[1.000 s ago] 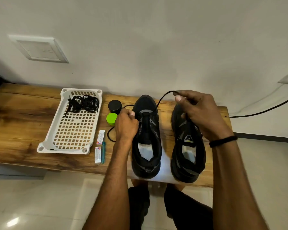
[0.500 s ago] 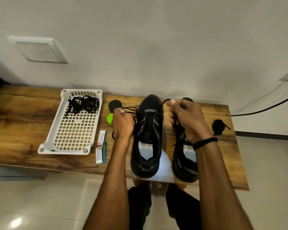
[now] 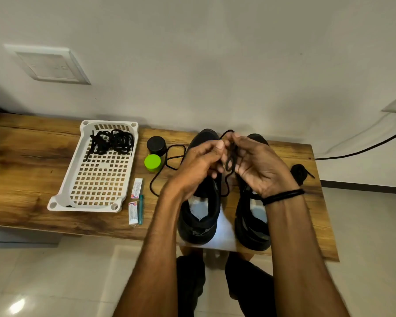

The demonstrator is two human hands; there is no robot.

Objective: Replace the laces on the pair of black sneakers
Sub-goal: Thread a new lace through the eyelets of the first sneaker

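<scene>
Black lace [image 3: 229, 160] hangs bunched between both hands, pinched by the left hand [image 3: 199, 165] and looped over the right hand [image 3: 258, 163], its tail trailing leftward onto the table [image 3: 32, 156]; the left sneaker [image 3: 200, 216] lies directly beneath, lengthwise away.

1. Wooden bench top [image 3: 32, 170]: grained, knotted, low sheen.
2. White basket [image 3: 96, 179]: smooth perforated plastic.
3. Black sneakers [image 3: 199, 216]: matt fabric uppers.
4. Lace [image 3: 230, 156]: matt woven cord.
5. Green-lidded jar [image 3: 153, 162]: smooth plastic.
6. Floor tiles [image 3: 55, 282]: glossy, light reflected.
</scene>
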